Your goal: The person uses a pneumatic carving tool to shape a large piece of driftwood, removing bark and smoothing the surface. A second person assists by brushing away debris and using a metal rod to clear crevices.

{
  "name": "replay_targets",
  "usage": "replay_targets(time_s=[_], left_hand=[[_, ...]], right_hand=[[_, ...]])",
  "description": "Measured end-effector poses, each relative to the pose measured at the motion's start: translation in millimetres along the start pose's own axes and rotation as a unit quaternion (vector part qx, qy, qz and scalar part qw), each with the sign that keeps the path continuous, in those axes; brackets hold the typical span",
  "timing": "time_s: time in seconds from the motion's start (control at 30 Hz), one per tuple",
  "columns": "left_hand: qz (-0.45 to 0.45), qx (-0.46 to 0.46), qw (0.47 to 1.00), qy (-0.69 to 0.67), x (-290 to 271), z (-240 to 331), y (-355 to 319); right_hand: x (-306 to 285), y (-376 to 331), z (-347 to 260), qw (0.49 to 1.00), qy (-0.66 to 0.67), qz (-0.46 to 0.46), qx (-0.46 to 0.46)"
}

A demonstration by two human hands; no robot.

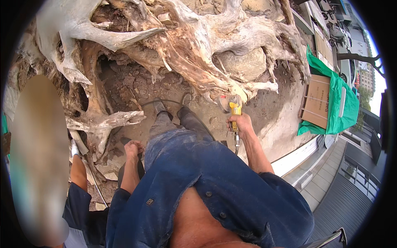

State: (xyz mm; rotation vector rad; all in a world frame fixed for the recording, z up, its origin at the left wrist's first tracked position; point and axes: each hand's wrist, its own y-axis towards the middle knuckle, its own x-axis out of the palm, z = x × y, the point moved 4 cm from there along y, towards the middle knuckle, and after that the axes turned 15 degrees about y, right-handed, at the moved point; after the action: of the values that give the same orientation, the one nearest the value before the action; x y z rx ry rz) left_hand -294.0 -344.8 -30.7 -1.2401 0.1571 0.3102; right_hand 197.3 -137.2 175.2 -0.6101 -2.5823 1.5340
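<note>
My right hand (240, 122) is closed round the yellow body of an angle grinder (235, 109). Its round disc (223, 103), red at the top, is close to the pale tip of a thick root (242, 91); whether they touch I cannot tell. From the grinder's lower end a metal fitting (237, 139) leads into a hose. Down beside my left leg, my left hand (133, 148) has its fingers curled, with a dark shape next to it; what it holds, if anything, is hidden. The big weathered tree stump (182, 49) spreads its roots before me.
Another person's arm (78, 171) reaches in at the left, by the roots. A dark hose (165, 100) crosses the dirt ground near my feet. Rocks (244, 64) sit among the roots. At right stand a cardboard box (317, 101) and green sheeting (347, 103), beside a paved edge.
</note>
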Motion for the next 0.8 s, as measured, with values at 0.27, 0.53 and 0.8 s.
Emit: replay_targets(time_s=[0.27,0.53,0.8], left_hand=[[-0.009,0.062,0.996,-0.058,-2,99,-16],[0.016,0.049,0.998,0.04,70,98,-38],[0.06,0.101,0.987,0.113,140,81,-48]], right_hand=[[-72,15,58,0.996,0.069,0.057,0.026],[-113,37,86,0.999,0.011,0.05,0.018],[-168,56,82,0.998,-0.035,0.043,0.014]])
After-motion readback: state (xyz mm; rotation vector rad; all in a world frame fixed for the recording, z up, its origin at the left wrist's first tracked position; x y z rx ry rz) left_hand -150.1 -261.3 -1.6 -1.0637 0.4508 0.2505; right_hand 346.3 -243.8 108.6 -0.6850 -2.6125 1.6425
